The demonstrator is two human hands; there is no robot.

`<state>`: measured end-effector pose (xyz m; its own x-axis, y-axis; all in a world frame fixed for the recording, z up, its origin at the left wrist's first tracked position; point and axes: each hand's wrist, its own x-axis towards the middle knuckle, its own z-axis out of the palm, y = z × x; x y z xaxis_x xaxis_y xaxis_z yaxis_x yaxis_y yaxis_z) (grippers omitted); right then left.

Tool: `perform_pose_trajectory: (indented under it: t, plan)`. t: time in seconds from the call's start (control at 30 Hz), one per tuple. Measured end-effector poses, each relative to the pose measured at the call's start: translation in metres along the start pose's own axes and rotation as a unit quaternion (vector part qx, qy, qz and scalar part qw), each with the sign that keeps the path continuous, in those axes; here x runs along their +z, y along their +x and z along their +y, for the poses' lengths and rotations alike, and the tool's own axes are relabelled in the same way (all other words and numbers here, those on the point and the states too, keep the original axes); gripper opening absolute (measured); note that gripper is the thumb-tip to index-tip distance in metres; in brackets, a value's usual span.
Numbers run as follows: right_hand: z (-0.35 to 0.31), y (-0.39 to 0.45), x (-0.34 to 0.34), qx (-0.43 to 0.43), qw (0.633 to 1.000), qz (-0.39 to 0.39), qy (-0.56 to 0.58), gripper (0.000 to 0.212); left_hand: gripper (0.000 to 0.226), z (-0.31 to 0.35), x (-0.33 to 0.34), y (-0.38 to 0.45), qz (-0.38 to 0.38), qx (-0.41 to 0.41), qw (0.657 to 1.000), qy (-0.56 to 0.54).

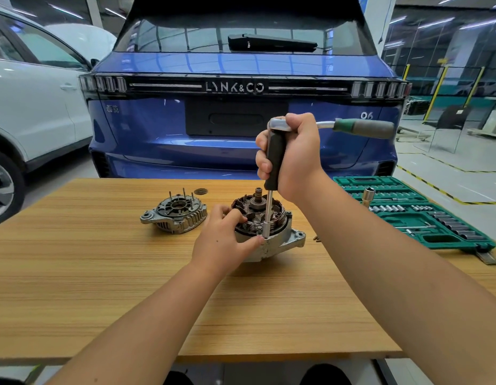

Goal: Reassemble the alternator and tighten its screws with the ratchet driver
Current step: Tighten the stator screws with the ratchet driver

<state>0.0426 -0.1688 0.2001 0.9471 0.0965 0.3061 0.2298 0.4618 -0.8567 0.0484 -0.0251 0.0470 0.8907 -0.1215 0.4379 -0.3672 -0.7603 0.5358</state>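
Observation:
The alternator body (285, 240), with copper windings and its shaft pointing up, stands in the middle of the wooden table (102, 287). My left hand (224, 240) holds its left side, thumb near the screw spot on the rim. My right hand (291, 154) grips the black handle of a driver extension (274, 159) that stands upright, its socket tip down on the housing rim. A ratchet (363, 127) with a green-grey handle sits on top and sticks out to the right. The loose end cover (174, 215), with several studs pointing up, lies left of the alternator.
A green socket set case (413, 212) lies open at the table's right edge, a loose socket (368, 196) standing on it. A small round part (200, 191) lies behind the cover, small screws (317, 239) right of the alternator. A blue car (241, 107) stands behind the table.

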Motion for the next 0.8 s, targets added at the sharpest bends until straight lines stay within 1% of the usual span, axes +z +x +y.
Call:
perform_pose_trajectory:
  t: [0.1,0.23,0.67,0.8]
  plan:
    - [-0.002,0.004,0.000,-0.013,0.999,0.021,0.020,0.030,0.051,0.001,0.001,0.000,0.002,0.000,1.000,0.002]
    - [-0.002,0.009,-0.002,0.014,0.998,0.049,0.030,0.027,0.052,0.002,0.002,-0.001,0.004,0.000,1.000,0.001]
    - [0.006,0.018,0.001,0.001,0.999,0.037,0.035,0.030,0.049,0.002,0.003,-0.002,0.009,0.002,1.000,-0.004]
    - [0.010,0.021,-0.002,-0.002,0.998,0.039,0.047,0.039,0.049,0.003,0.002,-0.002,0.007,0.000,1.000,0.001]
